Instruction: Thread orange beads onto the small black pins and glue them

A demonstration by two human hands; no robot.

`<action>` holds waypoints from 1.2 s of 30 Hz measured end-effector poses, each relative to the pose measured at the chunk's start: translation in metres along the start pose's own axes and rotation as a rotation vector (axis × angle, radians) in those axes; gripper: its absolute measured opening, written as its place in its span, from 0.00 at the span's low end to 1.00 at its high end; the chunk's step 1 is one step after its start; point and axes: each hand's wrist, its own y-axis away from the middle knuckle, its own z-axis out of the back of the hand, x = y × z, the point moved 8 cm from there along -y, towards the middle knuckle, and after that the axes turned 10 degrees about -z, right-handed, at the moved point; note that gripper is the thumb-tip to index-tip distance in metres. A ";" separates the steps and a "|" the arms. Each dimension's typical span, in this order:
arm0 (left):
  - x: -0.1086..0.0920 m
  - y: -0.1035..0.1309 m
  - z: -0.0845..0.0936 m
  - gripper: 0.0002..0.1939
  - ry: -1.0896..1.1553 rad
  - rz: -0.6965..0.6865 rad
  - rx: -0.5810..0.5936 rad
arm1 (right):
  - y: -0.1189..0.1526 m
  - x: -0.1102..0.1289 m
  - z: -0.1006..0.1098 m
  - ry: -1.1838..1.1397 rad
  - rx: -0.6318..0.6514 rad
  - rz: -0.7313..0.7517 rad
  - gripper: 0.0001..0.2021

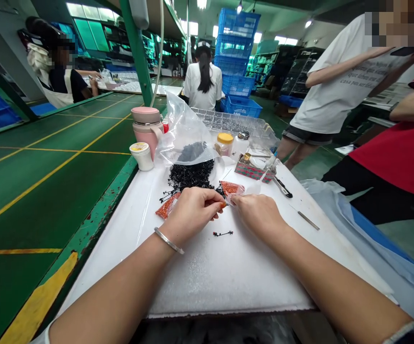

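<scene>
My left hand point(196, 205), a bracelet on its wrist, is closed in a pinch over the middle of the white tabletop; an orange tint shows at its fingertips, but the held piece is too small to name. Facing it, my right hand point(259, 212) also pinches, its fingers at the clear end of a small bag of orange bits point(231, 188); what they grip is hidden. A second bag of orange bits point(167, 206) lies beside my left hand. Behind both hands is a heap of thin black plastic parts point(192, 174). One black part with orange-red ends point(223, 233) lies nearer me.
A pink cup point(146, 125), white tub point(141, 156), yellow-lidded jar point(224, 143) and clear bag point(189, 129) stand at the back. To the right are a patterned box point(255, 168), black cutter point(283, 187) and metal strip point(308, 220). A green conveyor point(49, 181) runs left; people stand right.
</scene>
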 end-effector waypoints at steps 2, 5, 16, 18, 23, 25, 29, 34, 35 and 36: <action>-0.002 0.001 -0.001 0.11 -0.004 -0.006 0.006 | -0.002 0.004 0.002 0.003 0.017 -0.001 0.16; -0.003 0.001 -0.001 0.11 -0.009 -0.008 0.007 | -0.004 0.006 0.004 0.010 0.027 -0.005 0.16; -0.007 0.001 0.001 0.09 -0.101 -0.053 -0.010 | -0.013 0.004 -0.001 0.010 0.015 -0.041 0.15; -0.008 0.001 0.001 0.10 -0.107 -0.055 -0.017 | -0.013 0.005 0.000 0.003 0.011 -0.041 0.15; -0.011 0.002 0.002 0.09 -0.134 -0.071 -0.020 | -0.011 0.005 0.001 -0.009 0.003 -0.030 0.15; -0.011 0.002 0.002 0.09 -0.158 -0.071 -0.014 | -0.010 0.003 0.001 -0.011 -0.011 -0.033 0.15; -0.010 0.002 0.002 0.10 -0.163 -0.062 -0.013 | -0.008 0.000 0.001 -0.019 -0.031 -0.030 0.15; -0.007 0.002 0.002 0.10 -0.130 -0.038 -0.023 | -0.006 -0.005 0.005 -0.058 -0.065 -0.028 0.15; -0.007 0.002 0.002 0.10 -0.125 -0.034 -0.024 | -0.005 -0.007 0.007 -0.063 -0.073 -0.028 0.16; -0.007 0.002 0.003 0.10 -0.120 -0.030 -0.026 | -0.005 -0.009 0.009 -0.074 -0.086 -0.029 0.16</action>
